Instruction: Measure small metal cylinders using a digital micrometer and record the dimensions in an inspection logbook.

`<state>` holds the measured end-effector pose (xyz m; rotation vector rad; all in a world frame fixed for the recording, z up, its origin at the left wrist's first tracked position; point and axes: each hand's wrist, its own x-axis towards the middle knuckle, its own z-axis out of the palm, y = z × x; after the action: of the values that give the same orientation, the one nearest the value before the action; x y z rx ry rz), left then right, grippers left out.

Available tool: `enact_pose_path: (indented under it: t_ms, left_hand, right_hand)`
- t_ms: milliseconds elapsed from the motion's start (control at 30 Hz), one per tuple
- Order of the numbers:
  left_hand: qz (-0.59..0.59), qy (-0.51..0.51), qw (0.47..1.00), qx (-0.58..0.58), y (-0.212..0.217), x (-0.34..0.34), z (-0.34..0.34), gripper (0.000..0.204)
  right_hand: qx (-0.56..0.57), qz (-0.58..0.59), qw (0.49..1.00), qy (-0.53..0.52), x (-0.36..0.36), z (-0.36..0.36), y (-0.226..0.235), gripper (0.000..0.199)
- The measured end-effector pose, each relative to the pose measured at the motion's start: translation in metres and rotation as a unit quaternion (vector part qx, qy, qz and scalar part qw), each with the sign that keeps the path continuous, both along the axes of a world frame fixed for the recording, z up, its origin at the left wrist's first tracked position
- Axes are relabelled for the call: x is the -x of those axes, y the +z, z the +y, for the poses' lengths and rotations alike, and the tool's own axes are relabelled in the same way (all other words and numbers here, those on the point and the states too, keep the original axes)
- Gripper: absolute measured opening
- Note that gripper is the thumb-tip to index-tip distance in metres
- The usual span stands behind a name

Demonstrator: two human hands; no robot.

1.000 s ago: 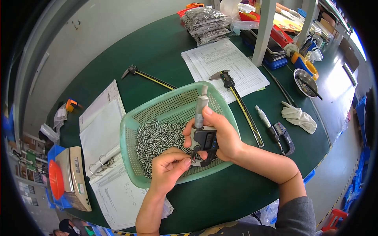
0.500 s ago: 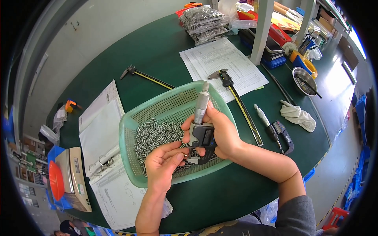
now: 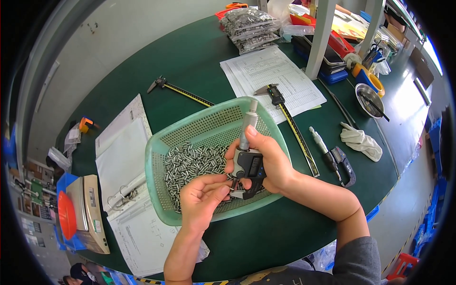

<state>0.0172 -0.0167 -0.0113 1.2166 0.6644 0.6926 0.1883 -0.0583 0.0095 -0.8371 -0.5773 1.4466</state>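
Note:
My right hand (image 3: 270, 164) is closed round a digital micrometer (image 3: 249, 164), held above a green plastic basket (image 3: 156, 190). Its silver thimble points away from me, and its black C-shaped frame hangs toward me. My left hand (image 3: 203, 197) pinches a small metal pin (image 3: 232, 188) at the micrometer's jaws; the fingertips cover part of it. Whether both jaw faces touch the pin I cannot tell. Many small silver metal pins (image 3: 192, 164) lie loose in the basket beneath both hands.
Two calipers (image 3: 278, 97) and a second micrometer (image 3: 335, 159) lie around the basket on the green table. Papers (image 3: 280, 71), an open ring binder (image 3: 121, 142), a scale (image 3: 88, 213), a white glove (image 3: 361, 141), a metal bowl (image 3: 368, 97) and bagged parts (image 3: 247, 28) surround them.
The micrometer has shifted slightly right in view, and my right thumb now lies lower along its thimble. My left hand has moved a little right with it, still pinching at the jaws.

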Motion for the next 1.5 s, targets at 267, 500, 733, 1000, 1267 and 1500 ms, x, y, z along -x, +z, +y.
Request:
enact_pose_path:
  t_ms: [267,500,733,1000,1267,1500]
  left_hand:
    - [-0.012,-0.026,1.000,-0.005,0.000,0.000,0.001,0.014]
    - [-0.020,-0.042,0.999,-0.020,-0.003,0.000,0.002,0.011]
    - [-0.020,-0.079,0.996,-0.020,-0.006,0.001,0.005,0.008]
    - [0.003,-0.061,0.997,-0.055,-0.002,-0.001,0.000,0.010]
    - [0.410,-0.070,0.769,-0.486,0.012,0.008,0.011,0.024]
    - [0.495,-0.150,0.774,-0.364,0.020,-0.003,0.017,0.023]
  right_hand:
    - [0.004,-0.006,1.000,-0.001,-0.002,0.000,-0.001,0.056]
    - [-0.013,0.004,1.000,0.003,0.000,-0.001,-0.001,0.060]
    - [-0.025,-0.008,0.999,0.019,-0.001,-0.001,-0.001,0.060]
    - [-0.031,-0.026,0.999,0.002,0.000,0.000,-0.004,0.054]
    - [-0.005,-0.011,1.000,-0.013,0.000,0.001,-0.002,0.058]
    - [0.008,0.005,1.000,-0.025,-0.003,0.002,0.000,0.060]
